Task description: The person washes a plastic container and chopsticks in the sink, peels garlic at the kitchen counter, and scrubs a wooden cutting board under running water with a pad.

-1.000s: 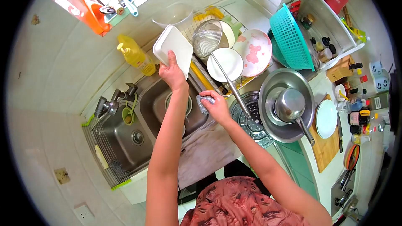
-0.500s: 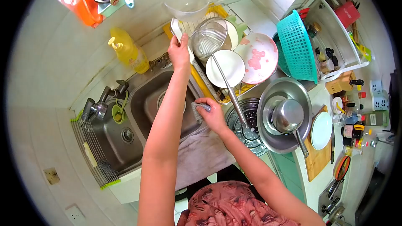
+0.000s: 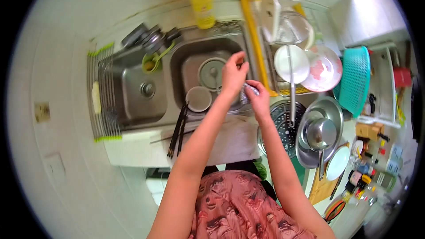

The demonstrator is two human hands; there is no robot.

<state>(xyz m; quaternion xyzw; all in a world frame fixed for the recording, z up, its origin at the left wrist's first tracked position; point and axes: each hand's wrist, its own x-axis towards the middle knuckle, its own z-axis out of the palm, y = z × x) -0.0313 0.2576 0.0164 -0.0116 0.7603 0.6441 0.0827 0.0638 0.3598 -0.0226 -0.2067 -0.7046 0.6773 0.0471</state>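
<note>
Above the right side of the large sink basin [image 3: 188, 57], my left hand [image 3: 233, 74] is raised with bent fingers held apart and nothing visible in them. Just right of it, my right hand [image 3: 259, 99] grips a silvery scrubbing pad [image 3: 245, 95] near the basin's edge. A small bowl [image 3: 198, 99] is in the front of the basin, partly beside my left forearm. Dark chopsticks [image 3: 178, 130] lean over the front edge by this bowl. Deeper in the basin is a round dish [image 3: 211, 71] with what looks like a spoon in it.
A dish rack to the right holds a white board [image 3: 271, 17], a white bowl [image 3: 292, 63], a pink-patterned bowl [image 3: 322, 68] and a long-handled strainer [image 3: 292, 99]. A yellow soap bottle [image 3: 202, 4] stands behind the sink. Metal basin [image 3: 305, 146] and teal basket [image 3: 355, 79] are farther right.
My left hand has let go of the white board in the rack and moved back over the sink. My right hand still holds the pad. The view has shifted left, showing the bowl and chopsticks.
</note>
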